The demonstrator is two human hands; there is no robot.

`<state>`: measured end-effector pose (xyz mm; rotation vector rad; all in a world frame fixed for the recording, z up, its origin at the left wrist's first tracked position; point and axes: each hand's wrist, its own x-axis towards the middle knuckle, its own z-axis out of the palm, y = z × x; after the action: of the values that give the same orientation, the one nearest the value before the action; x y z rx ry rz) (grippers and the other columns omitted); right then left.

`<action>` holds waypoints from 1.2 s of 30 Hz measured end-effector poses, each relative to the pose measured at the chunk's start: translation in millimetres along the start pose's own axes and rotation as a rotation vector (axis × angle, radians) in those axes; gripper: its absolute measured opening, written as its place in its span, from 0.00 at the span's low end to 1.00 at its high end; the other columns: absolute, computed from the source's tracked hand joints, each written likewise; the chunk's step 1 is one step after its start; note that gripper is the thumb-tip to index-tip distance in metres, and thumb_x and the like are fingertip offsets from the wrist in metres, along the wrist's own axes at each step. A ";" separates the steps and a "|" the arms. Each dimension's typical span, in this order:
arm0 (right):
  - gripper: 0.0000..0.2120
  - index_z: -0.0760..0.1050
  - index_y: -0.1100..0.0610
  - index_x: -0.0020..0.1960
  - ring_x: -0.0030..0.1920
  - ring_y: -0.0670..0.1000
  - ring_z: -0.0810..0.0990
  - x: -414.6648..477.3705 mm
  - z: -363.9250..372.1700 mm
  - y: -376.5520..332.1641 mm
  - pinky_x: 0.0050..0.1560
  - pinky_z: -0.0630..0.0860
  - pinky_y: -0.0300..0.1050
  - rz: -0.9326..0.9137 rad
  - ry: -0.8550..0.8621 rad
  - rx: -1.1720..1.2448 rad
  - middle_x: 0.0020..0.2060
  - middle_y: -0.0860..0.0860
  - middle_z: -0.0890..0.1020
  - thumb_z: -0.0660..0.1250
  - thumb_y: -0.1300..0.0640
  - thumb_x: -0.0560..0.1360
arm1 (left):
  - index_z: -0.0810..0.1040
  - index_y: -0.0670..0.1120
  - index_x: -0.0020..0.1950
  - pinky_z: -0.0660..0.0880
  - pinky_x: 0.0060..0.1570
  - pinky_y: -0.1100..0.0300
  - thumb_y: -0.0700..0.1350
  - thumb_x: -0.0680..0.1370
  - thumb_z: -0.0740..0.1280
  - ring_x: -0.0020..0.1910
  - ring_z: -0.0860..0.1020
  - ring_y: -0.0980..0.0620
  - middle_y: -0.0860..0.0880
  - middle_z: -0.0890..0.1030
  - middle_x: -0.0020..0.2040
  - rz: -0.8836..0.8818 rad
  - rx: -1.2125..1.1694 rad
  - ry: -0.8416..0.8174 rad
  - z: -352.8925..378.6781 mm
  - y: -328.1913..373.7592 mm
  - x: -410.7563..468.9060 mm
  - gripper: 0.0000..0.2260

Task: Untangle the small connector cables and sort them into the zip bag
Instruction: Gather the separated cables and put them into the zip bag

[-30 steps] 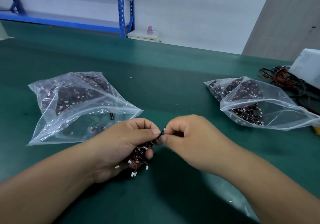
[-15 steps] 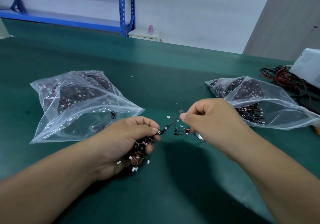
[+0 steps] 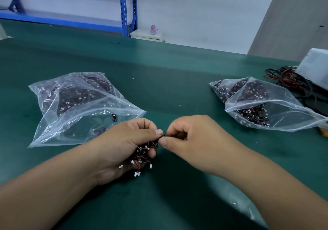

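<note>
My left hand (image 3: 124, 146) grips a tangled bunch of small red-and-black connector cables (image 3: 140, 158) with white plugs hanging below the palm. My right hand (image 3: 191, 141) sits right beside it, thumb and forefinger pinching a cable end at the top of the bunch, where the two hands' fingertips meet. Two clear zip bags lie on the green table (image 3: 159, 80), both open. The left zip bag (image 3: 74, 105) and the right zip bag (image 3: 266, 105) each hold many dark cables.
A heap of thicker black and red wires (image 3: 291, 82) and a white box (image 3: 316, 66) lie at the table's right edge. Another clear plastic bag (image 3: 248, 212) lies under my right forearm. Blue shelving (image 3: 126, 7) stands behind the table.
Half a second ago my right hand was raised to the right with a cable pulled out of the bunch. It has now come back down against my left hand's fingertips.
</note>
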<state>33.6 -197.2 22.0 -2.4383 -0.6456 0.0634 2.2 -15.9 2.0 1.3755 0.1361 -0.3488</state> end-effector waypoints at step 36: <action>0.08 0.78 0.53 0.40 0.27 0.48 0.69 9.8 -15.6 8.1 0.30 0.68 0.43 0.106 0.061 0.364 0.30 0.49 0.82 0.68 0.53 0.77 | 0.82 0.49 0.39 0.66 0.19 0.65 0.44 0.73 0.71 0.25 0.73 0.54 0.46 0.80 0.37 0.023 -0.053 -0.045 -0.7 -0.5 1.5 0.03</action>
<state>48.7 -206.8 31.1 -2.1114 -0.4334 0.1364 3.5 -15.5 1.0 1.3147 0.0914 -0.3542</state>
